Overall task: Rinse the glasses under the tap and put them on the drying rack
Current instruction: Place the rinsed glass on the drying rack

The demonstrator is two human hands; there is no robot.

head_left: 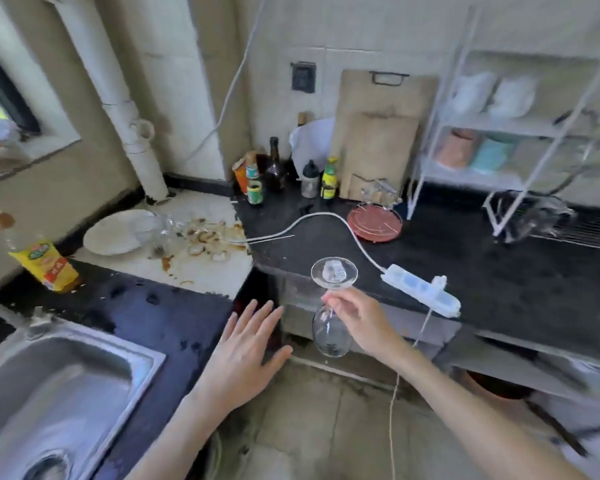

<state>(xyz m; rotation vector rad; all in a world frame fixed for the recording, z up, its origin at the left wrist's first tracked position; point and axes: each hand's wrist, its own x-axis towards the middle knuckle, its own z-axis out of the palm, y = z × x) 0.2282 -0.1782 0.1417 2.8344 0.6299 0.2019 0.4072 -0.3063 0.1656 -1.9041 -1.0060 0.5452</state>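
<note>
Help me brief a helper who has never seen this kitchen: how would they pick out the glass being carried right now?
Start at the steel sink at lower left and look right, past the open left hand, to the right hand. It pinches the stem of a clear wine glass held upside down, foot up, bowl hanging. Unlike the glassware lying by the white plate, it is off the counter, in the air.

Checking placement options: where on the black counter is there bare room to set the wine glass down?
Bare: black counter between power strip and white rack; also between sink and the stained white patch. Crowded: bottles, red trivet.
</note>
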